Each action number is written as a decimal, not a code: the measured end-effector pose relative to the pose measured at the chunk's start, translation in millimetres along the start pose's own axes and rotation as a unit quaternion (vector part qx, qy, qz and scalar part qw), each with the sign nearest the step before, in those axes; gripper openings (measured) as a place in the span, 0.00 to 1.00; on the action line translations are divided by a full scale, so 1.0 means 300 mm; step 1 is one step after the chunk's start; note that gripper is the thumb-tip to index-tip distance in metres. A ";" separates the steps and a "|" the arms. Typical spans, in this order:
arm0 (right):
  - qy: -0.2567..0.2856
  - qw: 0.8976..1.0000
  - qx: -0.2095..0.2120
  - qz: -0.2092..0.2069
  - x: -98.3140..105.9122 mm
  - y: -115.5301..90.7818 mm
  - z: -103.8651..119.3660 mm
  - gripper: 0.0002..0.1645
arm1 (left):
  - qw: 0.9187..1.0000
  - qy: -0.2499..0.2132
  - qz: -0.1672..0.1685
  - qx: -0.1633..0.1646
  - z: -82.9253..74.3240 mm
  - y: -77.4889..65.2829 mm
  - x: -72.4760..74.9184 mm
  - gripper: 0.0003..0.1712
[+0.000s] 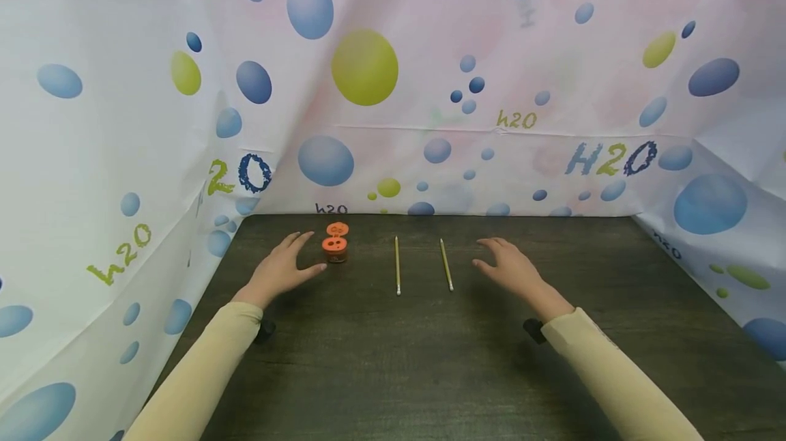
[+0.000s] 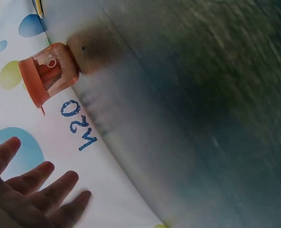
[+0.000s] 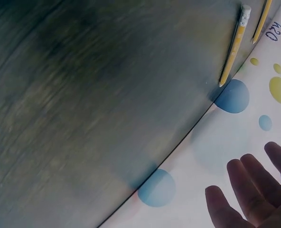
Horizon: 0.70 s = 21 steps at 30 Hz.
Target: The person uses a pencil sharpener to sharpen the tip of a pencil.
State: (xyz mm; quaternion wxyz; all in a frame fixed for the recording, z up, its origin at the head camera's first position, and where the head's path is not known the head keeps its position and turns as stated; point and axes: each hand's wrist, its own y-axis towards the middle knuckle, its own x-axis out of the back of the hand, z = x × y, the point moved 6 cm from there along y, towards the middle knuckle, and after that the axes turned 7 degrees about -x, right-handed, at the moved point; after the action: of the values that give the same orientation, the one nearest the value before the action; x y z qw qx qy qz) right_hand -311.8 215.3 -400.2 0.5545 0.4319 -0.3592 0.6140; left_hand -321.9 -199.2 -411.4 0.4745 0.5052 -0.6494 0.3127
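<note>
An orange pencil sharpener (image 1: 335, 248) with a see-through body stands on the dark table, its two-holed lid (image 1: 337, 229) flipped up behind it. Just left of it my left hand (image 1: 280, 272) hovers with spread fingers, apart from it. The left wrist view shows the sharpener's body (image 2: 55, 71) beyond the fingers (image 2: 60, 192). Two yellow pencils lie right of the sharpener, points away from me: the left pencil (image 1: 397, 267) and the slightly slanted right pencil (image 1: 447, 265). To the right of both, my right hand (image 1: 511, 268) is held with fingers extended, touching nothing.
The dark wooden table (image 1: 393, 373) ends at a white printed sheet (image 1: 430, 100) with blue and green dots, which rises behind it and along both sides. Dark wrist straps (image 1: 533, 330) sit below the cream sleeves (image 1: 620, 373).
</note>
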 end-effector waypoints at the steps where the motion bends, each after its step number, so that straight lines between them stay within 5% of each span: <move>1: 0.005 1.000 0.000 0.002 -0.001 0.002 0.000 0.32 | 1.000 -0.007 0.004 0.001 0.004 0.003 -0.004 0.49; 11: 0.072 0.996 -0.021 0.042 -0.027 0.032 -0.001 0.28 | 0.997 -0.074 0.031 0.022 0.038 0.035 -0.030 0.50; 21: 0.132 0.987 -0.054 0.075 -0.059 0.072 -0.010 0.26 | 0.985 -0.153 0.047 0.066 0.071 0.067 -0.062 0.52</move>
State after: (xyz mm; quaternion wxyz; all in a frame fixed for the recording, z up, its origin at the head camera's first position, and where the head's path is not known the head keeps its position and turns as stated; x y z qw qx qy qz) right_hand -333.5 208.8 -416.9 0.5716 0.2886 -0.3467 0.6854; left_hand -346.8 -205.5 -434.8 0.3200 0.5459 -0.7156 0.2959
